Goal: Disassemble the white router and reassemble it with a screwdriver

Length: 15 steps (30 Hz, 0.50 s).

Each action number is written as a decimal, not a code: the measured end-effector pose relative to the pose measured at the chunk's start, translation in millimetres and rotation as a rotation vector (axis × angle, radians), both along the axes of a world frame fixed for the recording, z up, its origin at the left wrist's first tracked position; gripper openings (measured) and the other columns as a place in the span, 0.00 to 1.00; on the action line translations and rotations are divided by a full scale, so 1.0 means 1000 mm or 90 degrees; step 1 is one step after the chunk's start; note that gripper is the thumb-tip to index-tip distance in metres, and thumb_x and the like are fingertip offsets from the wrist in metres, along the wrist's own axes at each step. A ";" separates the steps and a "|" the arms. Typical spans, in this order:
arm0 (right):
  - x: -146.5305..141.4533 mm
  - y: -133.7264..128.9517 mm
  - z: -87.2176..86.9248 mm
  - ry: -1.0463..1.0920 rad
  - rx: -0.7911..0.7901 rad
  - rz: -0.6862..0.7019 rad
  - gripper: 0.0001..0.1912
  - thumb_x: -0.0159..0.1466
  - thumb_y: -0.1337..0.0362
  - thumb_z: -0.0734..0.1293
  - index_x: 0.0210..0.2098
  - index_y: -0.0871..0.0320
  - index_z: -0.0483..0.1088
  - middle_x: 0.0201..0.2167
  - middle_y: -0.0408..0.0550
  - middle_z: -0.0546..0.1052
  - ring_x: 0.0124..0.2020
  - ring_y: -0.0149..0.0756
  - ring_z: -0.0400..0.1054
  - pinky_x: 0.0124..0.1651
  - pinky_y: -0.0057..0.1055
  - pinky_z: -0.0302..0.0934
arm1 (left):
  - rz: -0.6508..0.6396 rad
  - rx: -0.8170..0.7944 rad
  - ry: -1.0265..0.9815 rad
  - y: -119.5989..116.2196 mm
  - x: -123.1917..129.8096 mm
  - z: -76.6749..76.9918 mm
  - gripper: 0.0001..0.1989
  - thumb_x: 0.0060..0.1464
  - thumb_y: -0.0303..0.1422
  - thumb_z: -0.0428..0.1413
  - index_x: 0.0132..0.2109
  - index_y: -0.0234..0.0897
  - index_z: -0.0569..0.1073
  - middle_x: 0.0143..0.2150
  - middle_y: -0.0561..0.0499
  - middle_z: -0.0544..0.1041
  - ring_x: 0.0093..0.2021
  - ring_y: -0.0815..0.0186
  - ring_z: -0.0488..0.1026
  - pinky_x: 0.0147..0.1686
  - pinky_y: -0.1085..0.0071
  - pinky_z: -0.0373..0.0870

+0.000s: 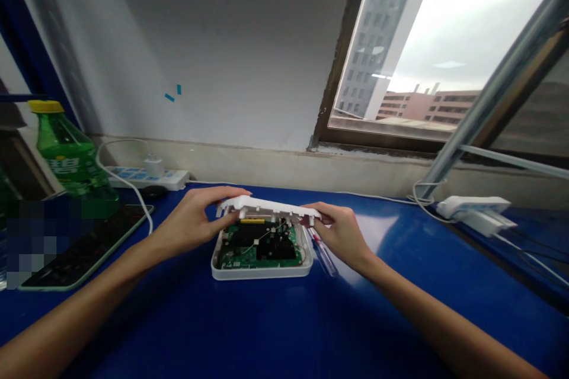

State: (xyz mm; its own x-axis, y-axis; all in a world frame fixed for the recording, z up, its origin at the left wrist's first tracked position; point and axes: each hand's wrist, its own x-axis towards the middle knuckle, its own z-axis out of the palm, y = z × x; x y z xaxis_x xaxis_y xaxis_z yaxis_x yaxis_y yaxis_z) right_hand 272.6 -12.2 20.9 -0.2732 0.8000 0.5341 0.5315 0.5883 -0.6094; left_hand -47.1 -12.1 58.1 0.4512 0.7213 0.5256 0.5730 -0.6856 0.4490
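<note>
The left hand (191, 219) and right hand (338, 231) grip a white plastic cover (267, 206) by its ends, just above an open white case (262, 269) holding a green circuit board (262, 249). A screwdriver (322, 251) lies beside it on the glossy blue desk (391, 320). A power strip (146, 177) sits by the wall, below a window (400, 53).

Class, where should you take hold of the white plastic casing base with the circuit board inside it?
Grip the white plastic casing base by its front wall and rim, coming from the near side. That raised edge is bare and easy to reach, while the green circuit board fills the inside and the white plastic lid is held just above.
</note>
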 end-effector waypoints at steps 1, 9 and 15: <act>-0.001 0.004 -0.002 0.032 -0.021 0.015 0.14 0.62 0.71 0.64 0.43 0.56 0.79 0.38 0.48 0.83 0.38 0.39 0.78 0.42 0.35 0.73 | 0.015 0.032 -0.007 -0.001 0.001 0.001 0.15 0.62 0.40 0.57 0.54 0.42 0.78 0.52 0.49 0.81 0.50 0.59 0.78 0.50 0.64 0.72; -0.010 0.020 0.013 -0.030 -0.007 0.123 0.36 0.60 0.64 0.72 0.67 0.50 0.60 0.53 0.52 0.77 0.42 0.40 0.76 0.46 0.40 0.73 | 0.193 0.133 -0.200 -0.009 0.005 0.011 0.09 0.61 0.40 0.59 0.44 0.40 0.76 0.32 0.55 0.76 0.29 0.67 0.70 0.30 0.73 0.66; -0.026 0.020 0.039 -0.162 0.079 0.133 0.37 0.62 0.59 0.72 0.68 0.47 0.58 0.55 0.51 0.76 0.49 0.43 0.72 0.49 0.42 0.69 | 0.242 0.042 -0.373 -0.009 0.002 0.016 0.13 0.58 0.41 0.62 0.45 0.40 0.71 0.33 0.54 0.73 0.29 0.68 0.70 0.27 0.75 0.66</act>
